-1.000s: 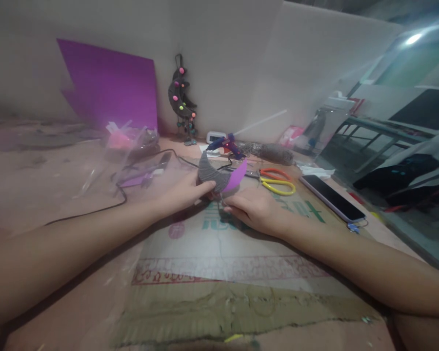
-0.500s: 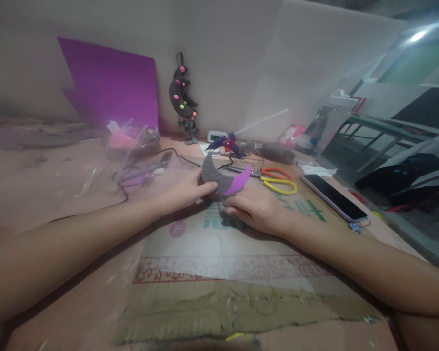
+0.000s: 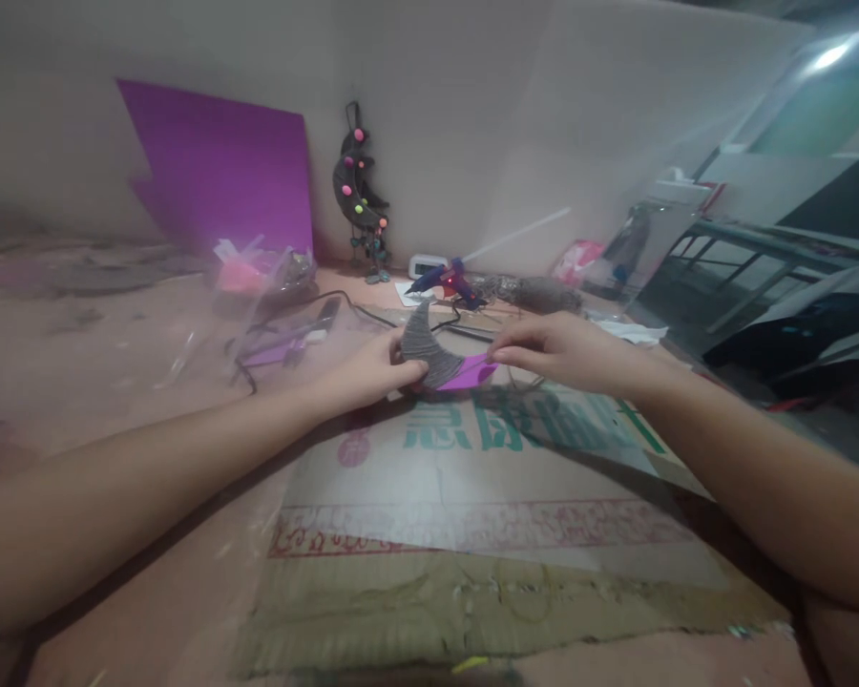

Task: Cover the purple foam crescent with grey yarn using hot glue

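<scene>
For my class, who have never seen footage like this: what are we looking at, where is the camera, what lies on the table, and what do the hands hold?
There is no machine here, only a person's two bare arms. The camera sits on the person's head, looking forward and down. The left hand grips a crescent moon shape, mostly wrapped in grey yarn, its purple tip bare. The right hand pinches at that tip; the thin yarn strand is too blurred to confirm. They work over a flattened cardboard sheet. Behind lie a blue glue gun, a purple card sheet against the wall, and a finished decorated moon.
</scene>
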The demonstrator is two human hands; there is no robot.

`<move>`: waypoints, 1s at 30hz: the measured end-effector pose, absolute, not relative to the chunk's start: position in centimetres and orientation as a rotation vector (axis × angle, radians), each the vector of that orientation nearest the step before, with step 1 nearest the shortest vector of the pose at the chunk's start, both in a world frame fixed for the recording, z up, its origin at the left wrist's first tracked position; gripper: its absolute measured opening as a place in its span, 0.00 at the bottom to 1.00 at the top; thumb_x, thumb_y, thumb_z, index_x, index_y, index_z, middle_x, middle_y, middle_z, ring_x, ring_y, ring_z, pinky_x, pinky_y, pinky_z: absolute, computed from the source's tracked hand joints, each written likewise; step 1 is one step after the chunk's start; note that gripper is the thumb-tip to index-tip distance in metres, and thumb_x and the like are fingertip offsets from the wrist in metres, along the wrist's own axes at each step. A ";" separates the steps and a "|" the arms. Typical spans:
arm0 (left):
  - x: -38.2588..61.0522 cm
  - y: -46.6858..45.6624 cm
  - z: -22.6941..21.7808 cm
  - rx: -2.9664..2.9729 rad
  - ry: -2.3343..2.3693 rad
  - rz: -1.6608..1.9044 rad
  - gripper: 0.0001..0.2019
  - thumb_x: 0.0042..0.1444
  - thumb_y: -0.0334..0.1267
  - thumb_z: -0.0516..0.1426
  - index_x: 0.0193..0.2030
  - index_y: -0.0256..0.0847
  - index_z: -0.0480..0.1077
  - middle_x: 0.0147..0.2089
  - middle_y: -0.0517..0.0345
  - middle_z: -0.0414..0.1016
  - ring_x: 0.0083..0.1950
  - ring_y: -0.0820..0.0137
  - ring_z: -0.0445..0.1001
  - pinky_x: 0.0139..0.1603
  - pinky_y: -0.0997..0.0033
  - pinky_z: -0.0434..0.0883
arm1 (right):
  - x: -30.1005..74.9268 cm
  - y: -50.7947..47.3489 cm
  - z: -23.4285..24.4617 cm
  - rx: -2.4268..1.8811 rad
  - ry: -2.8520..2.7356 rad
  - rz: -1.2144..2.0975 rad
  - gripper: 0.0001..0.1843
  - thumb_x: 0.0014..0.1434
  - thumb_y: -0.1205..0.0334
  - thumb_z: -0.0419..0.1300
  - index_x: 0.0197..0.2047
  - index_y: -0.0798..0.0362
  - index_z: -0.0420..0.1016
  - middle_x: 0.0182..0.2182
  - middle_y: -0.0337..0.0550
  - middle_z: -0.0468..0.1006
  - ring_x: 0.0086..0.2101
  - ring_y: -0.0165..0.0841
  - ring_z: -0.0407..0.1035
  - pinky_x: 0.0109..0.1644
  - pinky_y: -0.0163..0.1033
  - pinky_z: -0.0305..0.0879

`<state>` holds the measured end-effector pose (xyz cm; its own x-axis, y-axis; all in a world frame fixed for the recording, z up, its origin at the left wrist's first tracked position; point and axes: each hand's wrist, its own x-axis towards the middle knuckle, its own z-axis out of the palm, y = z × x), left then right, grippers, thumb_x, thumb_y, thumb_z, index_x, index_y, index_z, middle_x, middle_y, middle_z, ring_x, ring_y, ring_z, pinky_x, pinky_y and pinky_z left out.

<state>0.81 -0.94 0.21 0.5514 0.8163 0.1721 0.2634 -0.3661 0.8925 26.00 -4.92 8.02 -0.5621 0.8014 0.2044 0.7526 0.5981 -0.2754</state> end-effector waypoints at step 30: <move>0.4 -1.4 1.7 1.895 0.710 0.552 0.10 0.55 0.43 0.58 0.40 0.40 0.70 0.30 0.61 0.74 0.31 0.72 0.73 0.31 0.74 0.66 | 27.3 -2.1 2.7 -1.174 -2.080 0.129 0.11 0.60 0.63 0.57 0.43 0.52 0.78 0.49 0.49 0.76 0.53 0.40 0.66 0.57 0.50 0.61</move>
<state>0.38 -1.41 1.68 0.7239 0.6869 0.0648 0.2316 -0.3303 0.9150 27.35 -2.14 2.65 -0.3148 0.7758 0.5469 0.7023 0.5779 -0.4156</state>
